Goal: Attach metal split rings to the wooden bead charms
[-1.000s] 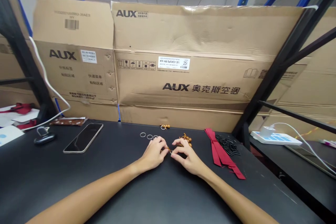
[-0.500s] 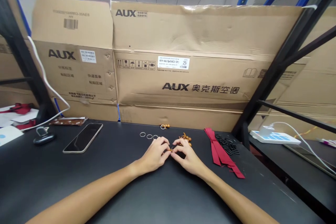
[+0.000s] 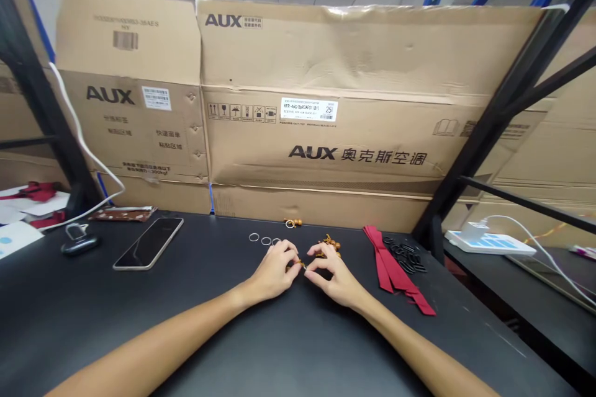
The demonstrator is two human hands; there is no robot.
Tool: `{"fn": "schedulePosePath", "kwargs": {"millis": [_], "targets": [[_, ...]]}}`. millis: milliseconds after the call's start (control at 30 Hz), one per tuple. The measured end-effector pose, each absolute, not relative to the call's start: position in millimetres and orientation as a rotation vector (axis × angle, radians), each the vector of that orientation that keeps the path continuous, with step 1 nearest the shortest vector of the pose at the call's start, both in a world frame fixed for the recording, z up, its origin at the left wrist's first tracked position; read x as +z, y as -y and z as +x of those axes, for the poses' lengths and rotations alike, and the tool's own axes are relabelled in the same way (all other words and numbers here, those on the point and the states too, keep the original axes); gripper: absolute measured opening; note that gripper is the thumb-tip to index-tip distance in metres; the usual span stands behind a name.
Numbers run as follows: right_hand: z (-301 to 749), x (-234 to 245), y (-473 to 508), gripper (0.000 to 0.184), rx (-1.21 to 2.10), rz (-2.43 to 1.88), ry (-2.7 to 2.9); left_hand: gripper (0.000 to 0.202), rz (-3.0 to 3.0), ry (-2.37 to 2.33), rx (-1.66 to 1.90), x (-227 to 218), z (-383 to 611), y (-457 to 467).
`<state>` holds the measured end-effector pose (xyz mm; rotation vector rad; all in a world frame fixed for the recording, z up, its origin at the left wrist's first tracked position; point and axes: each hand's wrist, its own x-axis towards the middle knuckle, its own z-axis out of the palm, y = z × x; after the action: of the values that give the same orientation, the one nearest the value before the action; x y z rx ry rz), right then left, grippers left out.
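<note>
My left hand (image 3: 275,271) is pinched around a small brown beaded charm (image 3: 300,262), most of it hidden by the fingers. Opposite it, my right hand (image 3: 336,275) pinches a thin shiny metal ring (image 3: 305,267) between thumb and fingertip, where the two hands almost meet. Just behind the right fingers lies a pile of brown beaded charms (image 3: 331,240), partly covered by that hand. Several silver rings (image 3: 254,237) lie flat beyond the left hand. Farther back, another brown charm (image 3: 298,222) rests with a ring (image 3: 290,224) near the cardboard.
Red ribbon strips (image 3: 391,270) and a heap of black clips (image 3: 406,255) lie on the right. A phone (image 3: 148,244), a dark key-fob-like object (image 3: 80,244) and a brown packet (image 3: 123,214) are on the left. Cardboard (image 3: 354,198) walls off the back of the black table (image 3: 261,347).
The ring at my right fingertips has turned and now looks thinner, and the charm's brown end shows higher beside my left fingers. Both hands stay in nearly the same place.
</note>
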<state>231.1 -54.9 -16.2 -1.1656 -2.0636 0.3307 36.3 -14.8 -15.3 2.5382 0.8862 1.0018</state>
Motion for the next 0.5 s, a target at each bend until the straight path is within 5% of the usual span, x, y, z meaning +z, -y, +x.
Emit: {"fn": "schedulePosePath", "kwargs": {"millis": [500], "targets": [[231.0, -16.1, 54.8, 0.024, 0.357, -1.161, 2.049, 0.010, 2.565, -0.965, 0.996, -16.5, 36.9, 13.2]]}}
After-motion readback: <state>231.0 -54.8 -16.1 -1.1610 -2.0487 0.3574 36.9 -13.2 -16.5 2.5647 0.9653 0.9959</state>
